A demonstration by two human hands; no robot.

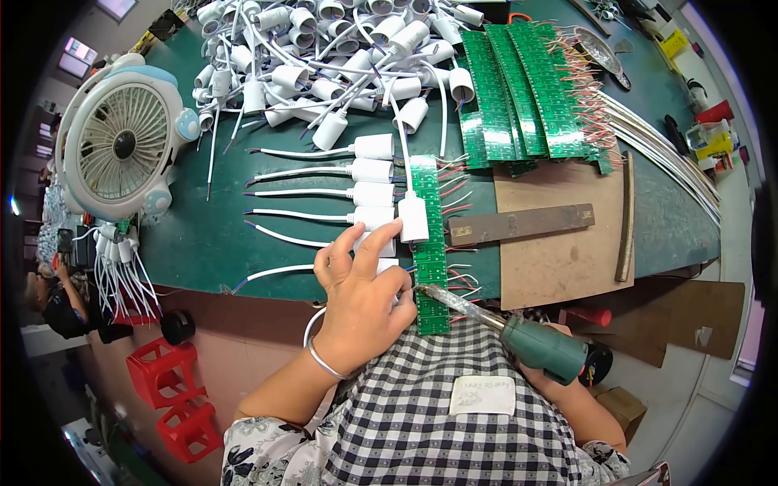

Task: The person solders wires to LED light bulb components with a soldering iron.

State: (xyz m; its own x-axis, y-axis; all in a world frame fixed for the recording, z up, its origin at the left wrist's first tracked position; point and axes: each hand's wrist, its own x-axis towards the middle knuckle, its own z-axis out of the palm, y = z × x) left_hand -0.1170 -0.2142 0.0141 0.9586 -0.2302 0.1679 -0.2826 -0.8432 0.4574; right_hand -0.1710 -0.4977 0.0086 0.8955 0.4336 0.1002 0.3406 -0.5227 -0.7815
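My left hand (pixel 361 304) is curled at the left edge of a narrow green circuit board strip (pixel 429 259), thumb and fingers bent together. A white cable (pixel 311 326) loops out from under it, and the lamp socket it seems to grip is mostly hidden. Its index fingertip reaches up by a white lamp socket (pixel 413 220) lying across the strip. My right hand (pixel 539 368), partly hidden, grips the green handle of a soldering iron (pixel 539 347). The iron's metal tip meets the strip beside my left thumb. Several white sockets (pixel 373 172) lie in a row along the strip's left side.
A heap of white sockets (pixel 324 65) covers the far table. Stacked green boards (pixel 527 89) with red wires lie at far right. A brown bar (pixel 523 224) rests across cardboard (pixel 559 267). A fan (pixel 123 144) stands left; red stools (pixel 162 373) are below.
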